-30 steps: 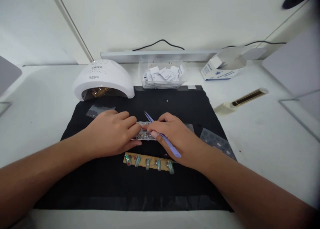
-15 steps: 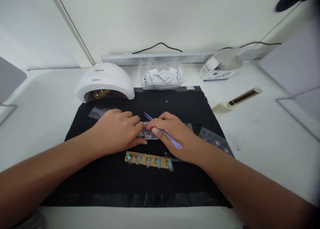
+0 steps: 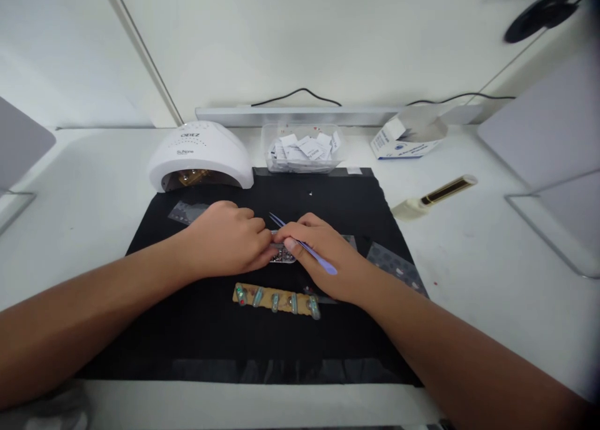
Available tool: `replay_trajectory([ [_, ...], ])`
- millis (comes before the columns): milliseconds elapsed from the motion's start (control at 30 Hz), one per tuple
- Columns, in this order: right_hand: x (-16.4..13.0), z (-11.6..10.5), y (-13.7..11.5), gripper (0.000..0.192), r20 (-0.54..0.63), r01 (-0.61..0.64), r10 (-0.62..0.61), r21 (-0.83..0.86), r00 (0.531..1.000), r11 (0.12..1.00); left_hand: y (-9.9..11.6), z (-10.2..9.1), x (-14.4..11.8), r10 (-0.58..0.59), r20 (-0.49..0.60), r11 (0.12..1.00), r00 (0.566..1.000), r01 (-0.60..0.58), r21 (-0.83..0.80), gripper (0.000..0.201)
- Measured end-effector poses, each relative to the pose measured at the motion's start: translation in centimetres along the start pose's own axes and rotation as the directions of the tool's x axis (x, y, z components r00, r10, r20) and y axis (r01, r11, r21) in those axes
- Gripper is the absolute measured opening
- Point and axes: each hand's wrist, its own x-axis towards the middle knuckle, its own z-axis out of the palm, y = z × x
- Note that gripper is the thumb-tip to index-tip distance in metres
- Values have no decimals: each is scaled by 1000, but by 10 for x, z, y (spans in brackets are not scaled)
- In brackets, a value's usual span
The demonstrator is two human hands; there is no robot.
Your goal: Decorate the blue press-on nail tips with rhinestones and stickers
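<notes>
- i see my left hand [image 3: 229, 239] curled over a small clear gem box [image 3: 282, 254] on the black mat [image 3: 210, 330], pinning it down.
- my right hand [image 3: 328, 255] grips lilac tweezers [image 3: 304, 250], fingers touching the box.
- the white nail lamp [image 3: 201, 155] reads "oeiez" and "sunone".
- the nail strip [image 3: 276, 300] lies just below.

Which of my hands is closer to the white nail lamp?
Left. Your left hand lies just below the nail lamp; your right hand, holding purple tweezers, sits farther right.
</notes>
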Motion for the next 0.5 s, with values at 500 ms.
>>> replay_trajectory([
  [500, 4, -2, 12, 30, -31, 18, -15, 107, 999, 994, 7, -8, 18, -84, 90, 994, 992, 90, -57, 41],
])
